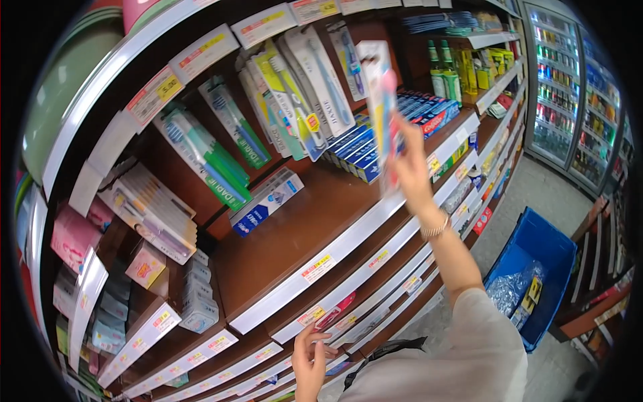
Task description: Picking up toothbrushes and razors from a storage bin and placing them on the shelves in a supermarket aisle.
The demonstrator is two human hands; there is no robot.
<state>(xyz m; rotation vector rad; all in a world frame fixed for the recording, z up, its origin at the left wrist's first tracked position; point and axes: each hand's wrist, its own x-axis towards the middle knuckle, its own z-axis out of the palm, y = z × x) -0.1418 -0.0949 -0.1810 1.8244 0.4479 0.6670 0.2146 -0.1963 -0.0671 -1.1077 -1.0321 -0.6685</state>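
My right hand [413, 163] is raised in front of the shelf and grips a packaged toothbrush [381, 113], blurred, with pink and blue parts on a white card. Behind and beside it hang several carded toothbrushes [329, 83], a yellow-green pack [294, 98] among them. Blue toothpaste boxes [354, 153] lie in rows on the brown shelf board [301, 241] below. Lower down, my left hand [311, 359] is held near the edges of the lower shelves with its fingers apart and nothing in it.
Green Darlie toothbrush packs [206, 158] hang to the left, above a single toothpaste box [267, 202]. Price-tag rails [316, 269] edge each shelf. A blue plastic crate [545, 241] with clear wrapping and packs stands on the floor at right, before glass-door drink coolers [555, 85].
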